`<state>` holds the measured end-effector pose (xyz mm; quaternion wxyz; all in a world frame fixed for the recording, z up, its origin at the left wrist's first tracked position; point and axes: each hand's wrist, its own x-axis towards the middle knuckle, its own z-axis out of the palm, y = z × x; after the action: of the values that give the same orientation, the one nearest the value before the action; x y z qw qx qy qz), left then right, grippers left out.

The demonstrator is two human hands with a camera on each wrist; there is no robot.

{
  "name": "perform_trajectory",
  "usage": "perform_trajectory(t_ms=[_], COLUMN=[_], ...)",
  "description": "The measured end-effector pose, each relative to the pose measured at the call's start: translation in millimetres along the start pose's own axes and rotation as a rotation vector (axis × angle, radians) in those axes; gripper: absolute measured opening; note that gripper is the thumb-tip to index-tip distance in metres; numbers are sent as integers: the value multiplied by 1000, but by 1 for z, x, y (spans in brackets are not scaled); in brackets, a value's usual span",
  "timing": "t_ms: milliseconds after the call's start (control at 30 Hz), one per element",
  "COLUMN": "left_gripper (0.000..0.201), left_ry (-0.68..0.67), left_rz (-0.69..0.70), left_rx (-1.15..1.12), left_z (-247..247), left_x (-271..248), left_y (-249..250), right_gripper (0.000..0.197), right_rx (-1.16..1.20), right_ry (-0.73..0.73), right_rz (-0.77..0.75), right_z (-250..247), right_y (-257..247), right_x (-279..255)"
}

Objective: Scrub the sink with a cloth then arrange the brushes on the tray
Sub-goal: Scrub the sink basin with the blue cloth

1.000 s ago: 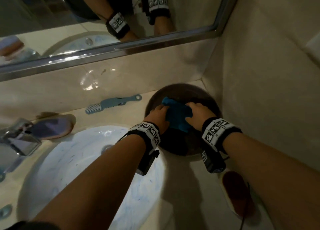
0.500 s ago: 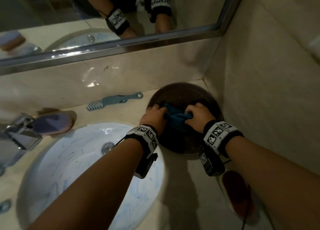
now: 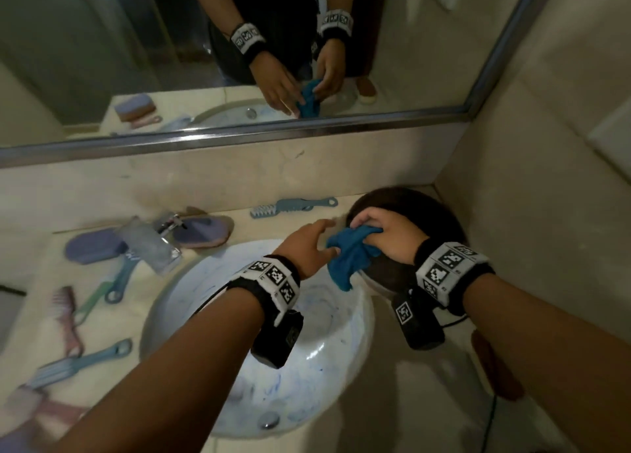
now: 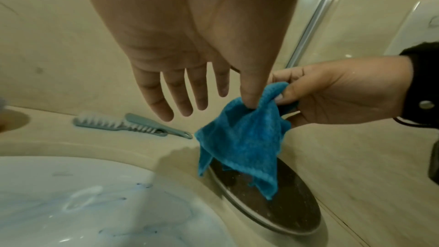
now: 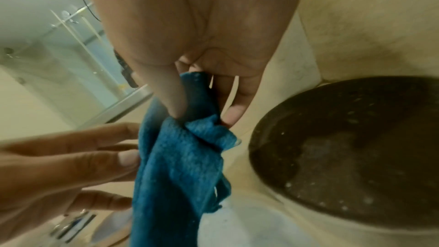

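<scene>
From the head view, the right hand point(image 3: 389, 239) pinches a bunched blue cloth point(image 3: 346, 258) above the near edge of a dark round tray point(image 3: 440, 210) in the counter's corner, and the cloth hangs over the rim of the white sink point(image 3: 327, 367). The left hand point(image 3: 307, 247) reaches toward the cloth with straight, spread fingers. A teal brush point(image 3: 290, 207) lies by the back wall, and more brushes point(image 3: 85, 316) lie on the counter left of the sink, near the faucet point(image 3: 150, 244). In the left wrist view, the left hand's fingers point(image 4: 180, 89) are extended and apart, its thumb touching the cloth point(image 4: 242, 147), which droops onto the tray point(image 4: 285, 213) while the right hand point(image 4: 332, 93) grips its top. In the right wrist view, the right thumb and fingers point(image 5: 171, 97) clamp the cloth's point(image 5: 175, 166) upper fold; the left hand point(image 5: 59, 162) is beside the cloth with open fingers, the tray point(image 5: 356, 157) to the right.
</scene>
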<state>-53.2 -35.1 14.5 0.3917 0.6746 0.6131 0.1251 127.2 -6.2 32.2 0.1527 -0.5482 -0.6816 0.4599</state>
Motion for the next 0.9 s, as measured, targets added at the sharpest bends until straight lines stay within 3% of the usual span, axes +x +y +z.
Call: perform_trajectory(t_ms=[133,233,533,633,733,900], left_gripper=[32,17,16,6,16,19], left_ry=[29,100,154,151,149,200], left_rz=[-21,-72,-105,-89,-55,-42], left_rx=[-4,-2,-147,-353,-557,-597], left_z=[-15,-28,-65,-66,-65,-67], left_x=[-31,-55,-111,-123,-129,-135], left_y=[-23,-42,-90,-101,-106,-109], right_gripper=[14,9,36,36,51,37], right_rx=[37,-67,-327,-287,-164,-119], right_ry=[-30,-12,-40,-72,-141,-114], right_rz=[-72,-78,-164,-140,-68,-92], right_z=[31,51,111,132,151,164], right_y=[-34,-50,-90,-103,-106,-103], right_x=[-7,-9,-19,-26,-31,-23])
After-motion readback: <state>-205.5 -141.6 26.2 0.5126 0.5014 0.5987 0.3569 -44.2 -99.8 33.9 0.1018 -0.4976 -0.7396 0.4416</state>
